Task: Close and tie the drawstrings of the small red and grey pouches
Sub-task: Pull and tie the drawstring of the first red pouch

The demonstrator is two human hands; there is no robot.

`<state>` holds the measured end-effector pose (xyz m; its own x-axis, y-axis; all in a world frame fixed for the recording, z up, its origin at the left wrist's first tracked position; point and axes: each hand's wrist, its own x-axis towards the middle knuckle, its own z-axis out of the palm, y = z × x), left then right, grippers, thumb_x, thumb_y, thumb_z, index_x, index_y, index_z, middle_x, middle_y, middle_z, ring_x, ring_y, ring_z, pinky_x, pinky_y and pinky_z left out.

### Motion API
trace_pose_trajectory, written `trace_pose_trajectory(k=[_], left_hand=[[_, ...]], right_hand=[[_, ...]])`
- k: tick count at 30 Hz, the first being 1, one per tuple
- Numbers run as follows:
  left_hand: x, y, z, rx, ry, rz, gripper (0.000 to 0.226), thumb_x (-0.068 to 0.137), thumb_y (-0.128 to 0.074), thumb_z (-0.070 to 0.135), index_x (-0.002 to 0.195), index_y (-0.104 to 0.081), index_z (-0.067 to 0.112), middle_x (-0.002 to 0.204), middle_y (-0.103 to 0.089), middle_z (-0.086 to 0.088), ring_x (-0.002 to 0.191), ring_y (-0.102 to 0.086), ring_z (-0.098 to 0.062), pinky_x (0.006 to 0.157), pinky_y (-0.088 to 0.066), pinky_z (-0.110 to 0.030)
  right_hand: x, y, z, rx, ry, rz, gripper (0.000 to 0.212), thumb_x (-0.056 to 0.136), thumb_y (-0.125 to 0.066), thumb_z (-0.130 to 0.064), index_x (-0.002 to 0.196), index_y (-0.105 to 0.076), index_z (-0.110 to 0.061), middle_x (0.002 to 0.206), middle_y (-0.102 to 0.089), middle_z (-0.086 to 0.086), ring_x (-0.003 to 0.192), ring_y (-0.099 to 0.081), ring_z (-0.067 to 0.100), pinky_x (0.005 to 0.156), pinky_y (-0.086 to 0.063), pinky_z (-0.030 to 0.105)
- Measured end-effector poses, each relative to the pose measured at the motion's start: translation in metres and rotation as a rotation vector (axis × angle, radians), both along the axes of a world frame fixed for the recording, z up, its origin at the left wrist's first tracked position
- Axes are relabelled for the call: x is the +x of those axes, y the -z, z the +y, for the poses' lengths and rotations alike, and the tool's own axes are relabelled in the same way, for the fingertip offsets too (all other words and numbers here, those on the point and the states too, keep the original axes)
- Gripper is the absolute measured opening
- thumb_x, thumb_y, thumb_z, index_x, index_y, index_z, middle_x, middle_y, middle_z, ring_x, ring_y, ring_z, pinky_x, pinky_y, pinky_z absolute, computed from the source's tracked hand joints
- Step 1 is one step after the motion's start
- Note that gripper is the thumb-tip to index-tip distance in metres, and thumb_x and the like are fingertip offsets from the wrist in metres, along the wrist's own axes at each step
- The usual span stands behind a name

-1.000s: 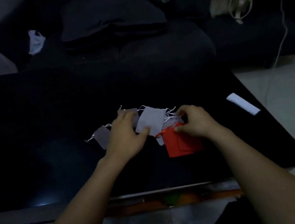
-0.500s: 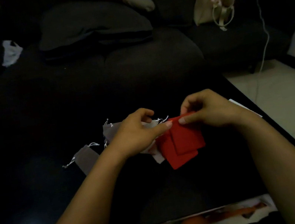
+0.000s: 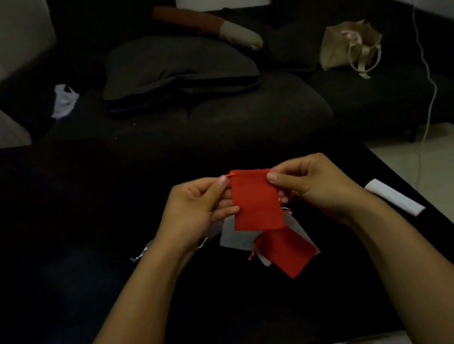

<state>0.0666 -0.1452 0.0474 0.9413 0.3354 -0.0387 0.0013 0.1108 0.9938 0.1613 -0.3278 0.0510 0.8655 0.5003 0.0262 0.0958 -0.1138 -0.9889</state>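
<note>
A small red pouch (image 3: 256, 203) hangs upright above the black table (image 3: 54, 260), its mouth at the top. My left hand (image 3: 201, 206) pinches its upper left corner, where an orange drawstring shows. My right hand (image 3: 309, 185) pinches the upper right corner. A second red pouch (image 3: 288, 251) lies flat on the table below, partly on top of grey pouches (image 3: 232, 235). Most of the grey pouches are hidden behind my hands and the lifted pouch.
A white folded strip (image 3: 394, 201) lies near the table's right edge. Behind the table stands a dark sofa (image 3: 239, 109) with a cushion (image 3: 172, 67), a beige bag (image 3: 349, 46) and a white plastic bag (image 3: 63, 100). A white cable (image 3: 426, 78) hangs at the right.
Both hands have lifted one red pouch off the pile and now hold it upright by its top corners. The other red pouch stayed on the table. The camera tilted upward.
</note>
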Motion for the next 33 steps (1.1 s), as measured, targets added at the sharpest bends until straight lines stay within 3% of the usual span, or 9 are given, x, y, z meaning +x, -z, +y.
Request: trace_pose_trajectory(k=[6, 11, 14, 17, 20, 23, 28, 30, 33], left_hand=[[-0.004, -0.004, 0.013, 0.077, 0.022, 0.013, 0.033, 0.099, -0.053, 0.027, 0.081, -0.071, 0.006, 0.066, -0.072, -0.006, 0.057, -0.068, -0.010, 0.049, -0.052, -0.016], [0.004, -0.003, 0.031, -0.039, -0.184, 0.037, 0.037, 0.100, -0.051, 0.034, 0.071, -0.061, 0.013, 0.078, -0.074, 0.003, 0.058, -0.055, -0.004, 0.044, -0.040, -0.015], [0.008, -0.005, 0.019, -0.464, -0.004, -0.042, 0.037, 0.100, -0.046, 0.034, 0.069, -0.053, 0.017, 0.114, -0.073, 0.000, 0.066, -0.055, -0.005, 0.051, -0.039, -0.016], [0.006, -0.013, 0.006, -0.827, 0.210, -0.160, 0.038, 0.103, -0.039, 0.036, 0.071, -0.051, 0.020, 0.119, -0.071, -0.003, 0.072, -0.061, -0.008, 0.056, -0.042, -0.018], [0.012, -0.013, 0.003, -0.707, 0.099, -0.174, 0.036, 0.102, -0.041, 0.036, 0.071, -0.051, 0.020, 0.070, -0.067, 0.005, 0.059, -0.056, -0.006, 0.053, -0.043, -0.019], [0.018, -0.006, -0.009, -0.438, -0.047, -0.184, 0.040, 0.103, -0.040, 0.036, 0.067, -0.047, 0.019, 0.053, -0.045, 0.008, 0.048, -0.038, -0.005, 0.051, -0.033, -0.019], [0.009, -0.004, -0.010, -0.165, 0.061, -0.245, 0.020, 0.085, -0.060, 0.024, 0.102, -0.070, 0.019, 0.086, -0.075, 0.002, 0.072, -0.067, -0.007, 0.063, -0.054, -0.017], [0.009, -0.002, -0.007, -0.172, 0.103, -0.256, 0.035, 0.084, -0.062, 0.009, 0.118, -0.064, 0.017, 0.105, -0.076, -0.004, 0.093, -0.072, -0.012, 0.074, -0.056, -0.021], [0.012, -0.002, -0.008, -0.309, 0.023, -0.268, 0.037, 0.092, -0.056, 0.001, 0.127, -0.055, 0.013, 0.109, -0.075, -0.008, 0.090, -0.073, -0.013, 0.071, -0.058, -0.023]], right_hand=[[-0.001, -0.006, -0.008, -0.032, 0.012, 0.008, 0.026, 0.098, -0.059, -0.020, 0.077, -0.067, -0.006, 0.064, -0.059, 0.004, 0.055, -0.052, 0.009, 0.050, -0.044, 0.019], [0.006, -0.009, -0.016, 0.213, 0.072, 0.195, 0.028, 0.098, -0.054, -0.023, 0.073, -0.057, -0.011, 0.071, -0.067, -0.003, 0.065, -0.058, 0.008, 0.054, -0.042, 0.019], [0.005, -0.007, -0.007, 0.562, -0.012, 0.475, 0.028, 0.091, -0.054, -0.027, 0.066, -0.051, -0.017, 0.103, -0.075, 0.000, 0.072, -0.059, 0.011, 0.056, -0.041, 0.020], [-0.006, -0.010, 0.012, 0.906, -0.168, 0.653, 0.023, 0.093, -0.046, -0.028, 0.072, -0.042, -0.021, 0.075, -0.070, -0.003, 0.050, -0.049, 0.004, 0.044, -0.028, 0.015], [-0.004, -0.014, 0.020, 0.833, -0.101, 0.649, 0.036, 0.101, -0.041, -0.026, 0.066, -0.037, -0.020, 0.050, -0.039, -0.006, 0.036, -0.031, 0.004, 0.035, -0.020, 0.015], [0.000, -0.012, 0.022, 0.509, 0.051, 0.350, 0.040, 0.104, -0.042, -0.027, 0.066, -0.038, -0.018, 0.048, -0.032, -0.005, 0.037, -0.023, 0.004, 0.036, -0.015, 0.016], [-0.018, -0.004, 0.033, 0.427, -0.088, 0.294, 0.025, 0.090, -0.061, -0.033, 0.075, -0.067, -0.013, 0.064, -0.056, 0.002, 0.052, -0.042, 0.008, 0.042, -0.031, 0.017], [-0.024, -0.005, 0.034, 0.475, -0.153, 0.295, 0.017, 0.082, -0.065, -0.021, 0.088, -0.076, -0.008, 0.076, -0.068, 0.005, 0.059, -0.048, 0.007, 0.046, -0.036, 0.015], [-0.027, -0.006, 0.039, 0.541, -0.120, 0.297, 0.025, 0.085, -0.062, -0.006, 0.108, -0.070, -0.009, 0.086, -0.075, 0.008, 0.060, -0.051, 0.006, 0.048, -0.037, 0.015]])
